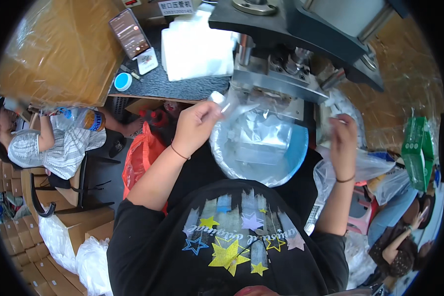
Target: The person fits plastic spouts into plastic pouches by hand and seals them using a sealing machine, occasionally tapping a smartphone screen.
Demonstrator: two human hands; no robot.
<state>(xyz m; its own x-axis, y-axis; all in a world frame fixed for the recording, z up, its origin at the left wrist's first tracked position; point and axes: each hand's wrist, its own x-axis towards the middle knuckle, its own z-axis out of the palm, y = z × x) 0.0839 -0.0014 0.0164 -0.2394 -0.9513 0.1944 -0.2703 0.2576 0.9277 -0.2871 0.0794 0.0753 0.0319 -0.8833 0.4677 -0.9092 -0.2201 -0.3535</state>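
Observation:
My left hand (198, 124) is closed in a pinch on a piece of clear plastic film (230, 104), just in front of the press and over the left rim of a round blue basin (301, 155). Something white shows at its fingertips. Clear plastic packets (264, 134) lie in the basin, which sits at my lap. My right hand (343, 143) is raised to the right of the basin, its fingers bent and smeared by motion. Whether it holds anything cannot be made out. Above the basin stands the metal press (281, 81), its lower parts partly blurred by the film.
A stack of white plastic sheets (197, 52) lies on the dark worktop (170, 89), beside a phone (129, 33) and a small blue-topped tub (123, 82). Left of me hangs a red bag (138, 155); cartons (59, 49) and seated people flank the place.

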